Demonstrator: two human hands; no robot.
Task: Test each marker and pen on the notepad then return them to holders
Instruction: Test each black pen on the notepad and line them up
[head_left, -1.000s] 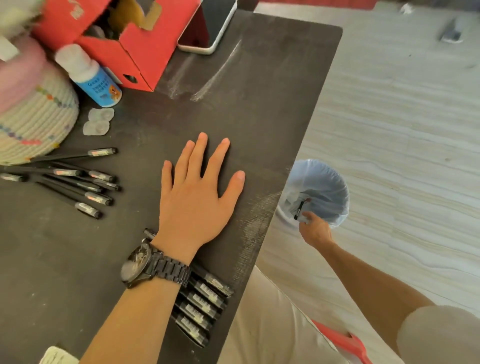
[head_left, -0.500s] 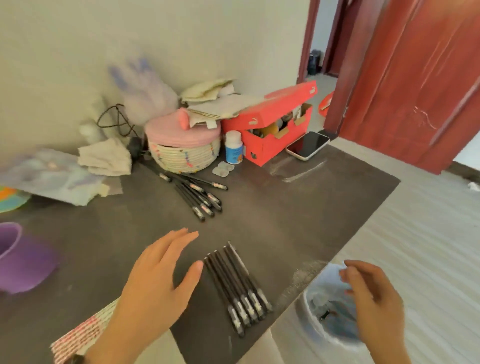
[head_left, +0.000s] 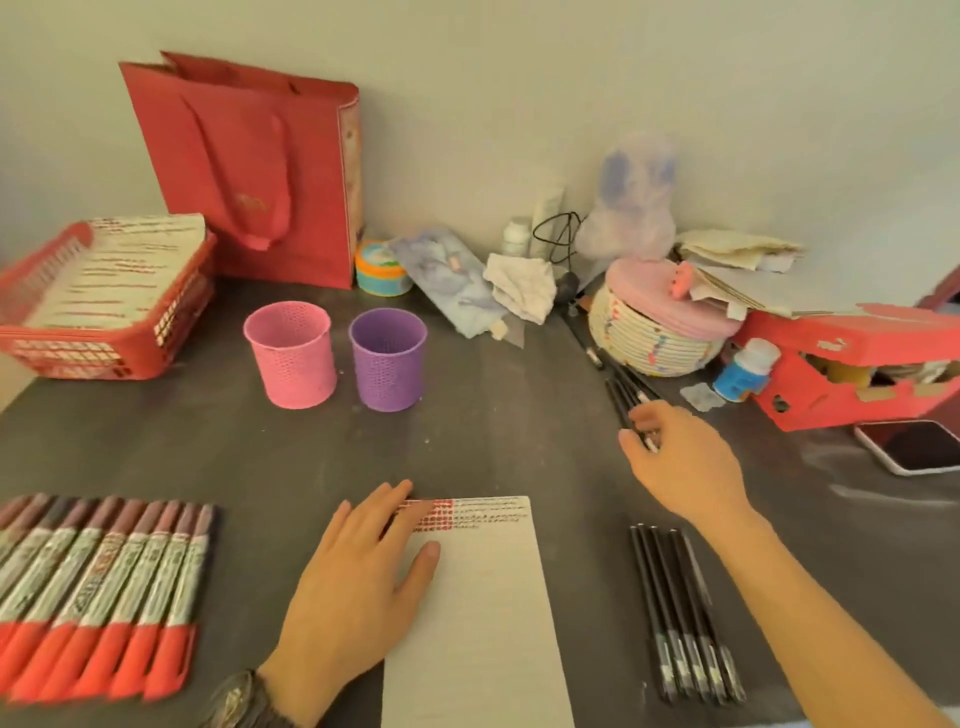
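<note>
— What do we have on the dark table (head_left: 493, 457)?

— Nearest us a notepad (head_left: 483, 613) lies flat, with a row of red-capped markers (head_left: 104, 597) to its left and a row of black pens (head_left: 680, 613) to its right.

— And farther back?

— We see a pink mesh holder (head_left: 291, 361) and a purple mesh holder (head_left: 387, 364), upright and just beside each other. Left of them sits a red basket (head_left: 88, 322), with a red gift bag (head_left: 254, 166) standing behind. On the right we find a loose bunch of black pens (head_left: 623, 395) near a woven basket (head_left: 654, 343), then a small blue bottle (head_left: 743, 374), a red cardboard box (head_left: 852, 379) and a phone (head_left: 914, 447).
</note>
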